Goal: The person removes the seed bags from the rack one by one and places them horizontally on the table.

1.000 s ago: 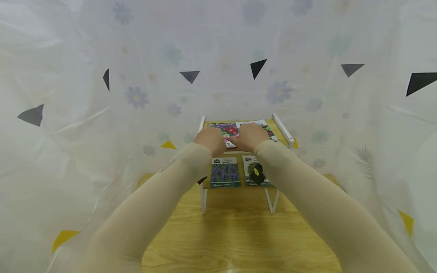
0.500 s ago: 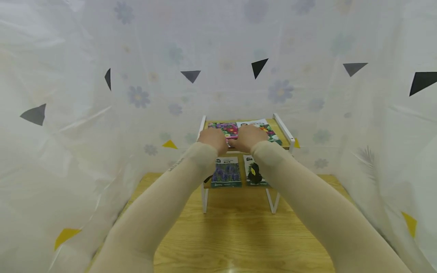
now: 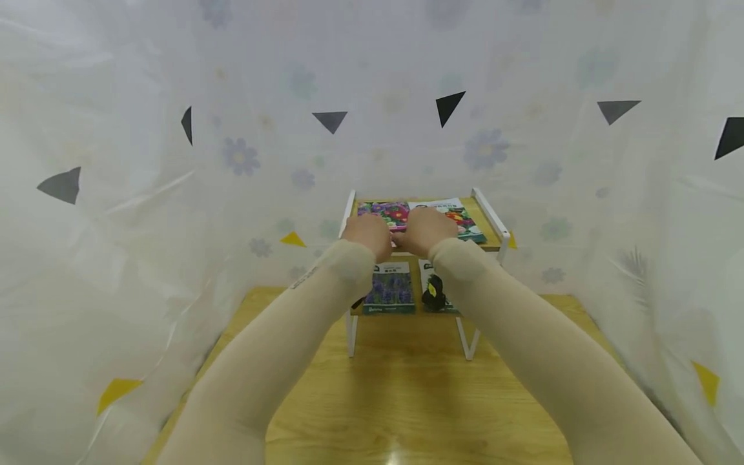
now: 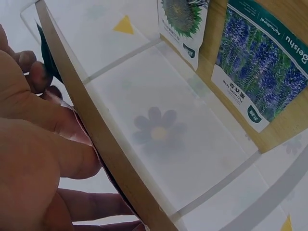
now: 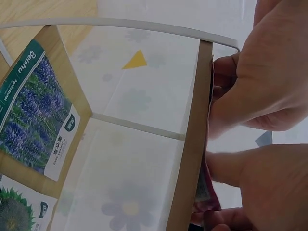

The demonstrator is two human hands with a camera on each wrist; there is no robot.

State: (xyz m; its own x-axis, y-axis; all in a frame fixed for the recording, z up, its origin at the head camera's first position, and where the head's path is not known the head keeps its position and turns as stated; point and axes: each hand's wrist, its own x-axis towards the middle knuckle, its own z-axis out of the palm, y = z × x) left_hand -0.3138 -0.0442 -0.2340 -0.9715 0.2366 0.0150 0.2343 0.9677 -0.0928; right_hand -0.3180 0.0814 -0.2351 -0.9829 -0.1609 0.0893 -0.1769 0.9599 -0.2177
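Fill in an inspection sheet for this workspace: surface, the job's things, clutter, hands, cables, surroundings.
Surface: wood-grain table carrying a white-framed two-tier rack.
Job's things: pink-and-purple flower packet and white-topped packet side by side on the upper tier; lavender packet and green flower-head packet on the lower.
Clutter: dark item by the right wrist, too unclear to name.
Hands: left hand and right hand at the upper tier's near edge, fingers touching the pink-and-purple flower packet; firmness of grip unclear.
Cables: nothing seen.
Surroundings: pale sheeting with faint flowers and dark and yellow triangles.
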